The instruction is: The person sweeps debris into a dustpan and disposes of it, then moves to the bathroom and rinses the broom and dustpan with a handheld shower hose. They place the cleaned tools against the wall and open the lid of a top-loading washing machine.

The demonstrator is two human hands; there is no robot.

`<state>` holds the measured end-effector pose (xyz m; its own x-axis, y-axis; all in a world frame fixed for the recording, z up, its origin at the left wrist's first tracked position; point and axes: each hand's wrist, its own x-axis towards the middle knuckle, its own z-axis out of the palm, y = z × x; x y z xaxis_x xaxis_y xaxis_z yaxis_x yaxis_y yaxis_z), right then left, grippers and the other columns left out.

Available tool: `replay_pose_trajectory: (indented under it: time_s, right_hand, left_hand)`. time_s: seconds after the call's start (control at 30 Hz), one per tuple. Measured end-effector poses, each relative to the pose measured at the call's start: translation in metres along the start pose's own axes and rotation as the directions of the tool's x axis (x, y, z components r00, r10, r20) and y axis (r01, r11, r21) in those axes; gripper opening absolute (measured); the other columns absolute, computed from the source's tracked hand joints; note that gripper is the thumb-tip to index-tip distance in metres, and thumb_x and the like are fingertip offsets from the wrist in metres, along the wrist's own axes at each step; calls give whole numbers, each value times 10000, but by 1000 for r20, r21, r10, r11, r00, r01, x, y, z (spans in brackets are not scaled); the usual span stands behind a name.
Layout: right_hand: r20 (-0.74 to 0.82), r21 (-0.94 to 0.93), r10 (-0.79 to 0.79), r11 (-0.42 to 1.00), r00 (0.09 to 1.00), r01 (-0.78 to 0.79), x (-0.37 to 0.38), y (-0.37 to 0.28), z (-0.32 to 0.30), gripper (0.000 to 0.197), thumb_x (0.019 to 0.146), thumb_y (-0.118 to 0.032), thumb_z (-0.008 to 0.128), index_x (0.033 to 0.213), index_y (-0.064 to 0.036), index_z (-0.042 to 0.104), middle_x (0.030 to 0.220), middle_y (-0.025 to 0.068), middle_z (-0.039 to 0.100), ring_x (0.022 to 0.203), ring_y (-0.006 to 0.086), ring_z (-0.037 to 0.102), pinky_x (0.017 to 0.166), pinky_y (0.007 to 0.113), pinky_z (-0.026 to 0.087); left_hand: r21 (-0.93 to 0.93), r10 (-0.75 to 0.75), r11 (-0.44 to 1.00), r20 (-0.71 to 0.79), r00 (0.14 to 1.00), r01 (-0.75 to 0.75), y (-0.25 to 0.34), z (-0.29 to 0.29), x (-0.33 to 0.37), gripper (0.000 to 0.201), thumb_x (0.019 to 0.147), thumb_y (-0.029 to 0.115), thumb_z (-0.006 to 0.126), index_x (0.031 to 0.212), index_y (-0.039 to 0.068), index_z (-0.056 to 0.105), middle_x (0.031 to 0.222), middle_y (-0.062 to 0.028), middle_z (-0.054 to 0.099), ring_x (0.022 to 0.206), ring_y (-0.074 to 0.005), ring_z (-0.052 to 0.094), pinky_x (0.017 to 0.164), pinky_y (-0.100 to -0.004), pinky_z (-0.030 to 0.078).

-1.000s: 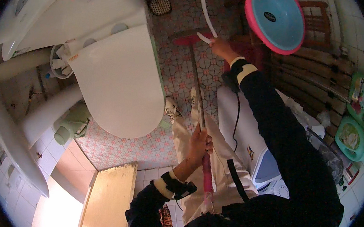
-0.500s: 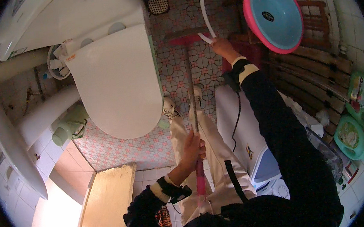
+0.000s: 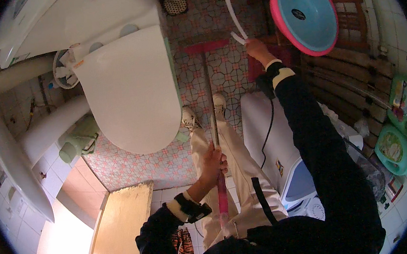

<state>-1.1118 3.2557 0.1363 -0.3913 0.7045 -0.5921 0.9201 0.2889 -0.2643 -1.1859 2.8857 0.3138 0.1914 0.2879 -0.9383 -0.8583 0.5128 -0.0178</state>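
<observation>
My left hand (image 3: 212, 168) is wrapped round the handle of a long broom or floor squeegee (image 3: 208, 85), whose kind is not clear in the dim light. Its pink lower grip lies between my legs. The far end carries a wide pink head (image 3: 205, 46) with a dark edge, down on the patterned tiles. Farther off and to the right, my right hand (image 3: 258, 49) is closed on a white hose (image 3: 232, 9). The hose comes down from the far side and its short end sticks out left of my fingers, near the pink head.
A toilet (image 3: 129, 92) with its lid down stands on the left. At far right is a blue basin (image 3: 308, 16) with a pink rim. A round floor drain (image 3: 175, 5) lies beyond. Beside my right leg stands a pale appliance (image 3: 268, 140); green bottles (image 3: 393, 150) sit farther right.
My right hand and the hose end have shifted slightly to the right. The pink head has slid a little to the left, while my left hand keeps its grip.
</observation>
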Motion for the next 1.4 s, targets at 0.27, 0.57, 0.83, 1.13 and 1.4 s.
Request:
replay_pose_trajectory:
  time_s: [0.27, 0.57, 0.83, 1.13, 1.4]
  right_hand:
    - [-70, -47, -42, 998, 997, 39, 9, 23, 19, 265, 801, -210, 468, 979, -52, 585, 939, 185, 575, 837, 346, 549, 732, 411, 443]
    - [35, 14, 52, 999, 998, -53, 10, -5, 33, 277, 813, -209, 462, 1037, -82, 565, 965, 175, 571, 858, 335, 546, 748, 379, 439]
    - [126, 128, -74, 990, 989, 58, -1, -59, 44, 308, 845, -217, 433, 1103, -83, 534, 1021, 132, 570, 911, 291, 541, 785, 357, 424]
    - [204, -4, -49, 999, 978, 51, 0, -74, 50, 301, 836, -217, 442, 1106, -122, 533, 1027, 132, 564, 915, 284, 545, 762, 376, 440]
    - [84, -28, 27, 999, 996, -25, 0, -19, 33, 292, 821, -227, 463, 1081, -116, 535, 980, 136, 574, 898, 299, 547, 741, 386, 450]
  left_hand:
    - [-14, 1, 1000, -6, 1000, -1, -1, 2, -1, 139, 875, 222, 435, 1012, 200, 418, 609, 35, 427, 430, -56, 375, 354, -191, 318]
    - [-48, -8, 999, 37, 999, 10, -12, 2, 9, 264, 877, 230, 441, 1133, 235, 378, 630, 23, 412, 438, -65, 360, 365, -207, 309]
    - [0, -11, 1000, 19, 1000, 11, -12, 3, 7, 164, 890, 245, 412, 1046, 201, 385, 607, 33, 351, 439, -59, 323, 379, -211, 293]
    - [-6, 17, 1000, 34, 999, -17, -14, -3, 1, 228, 883, 268, 423, 1102, 219, 383, 624, 34, 366, 448, -61, 337, 390, -209, 314]
    - [73, 38, 997, -14, 999, -37, -8, -8, 1, 259, 885, 209, 382, 1142, 193, 363, 632, 29, 383, 435, -69, 349, 381, -210, 329]
